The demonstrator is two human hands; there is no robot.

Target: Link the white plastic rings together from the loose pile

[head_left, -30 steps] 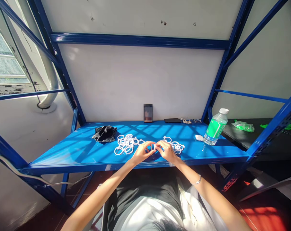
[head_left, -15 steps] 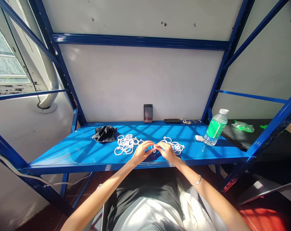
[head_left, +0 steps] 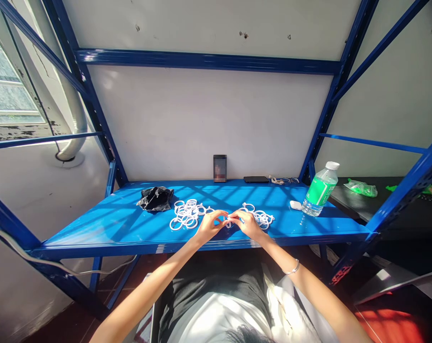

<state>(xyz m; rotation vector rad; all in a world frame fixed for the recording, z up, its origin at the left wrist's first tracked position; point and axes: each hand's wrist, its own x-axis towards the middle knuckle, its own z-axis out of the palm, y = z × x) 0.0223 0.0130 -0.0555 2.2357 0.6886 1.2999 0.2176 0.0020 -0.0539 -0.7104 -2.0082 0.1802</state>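
Observation:
My left hand and my right hand meet fingertip to fingertip over the front middle of the blue table. Both are closed in a pinch on a white ring, which the fingers mostly cover. To the left of my left hand lies a pile of white rings, some overlapping. A second pile of white rings sits just beyond and right of my right hand, which hides part of it.
A crumpled black plastic bag lies at the left. Against the back stand a dark box and a flat black object beside a coiled cable. A bottle and small white case are right. Blue posts frame the table.
My fingertips have shifted slightly around the ring, while both hands stay in nearly the same place. At the far right edge, another person's hand has moved a little.

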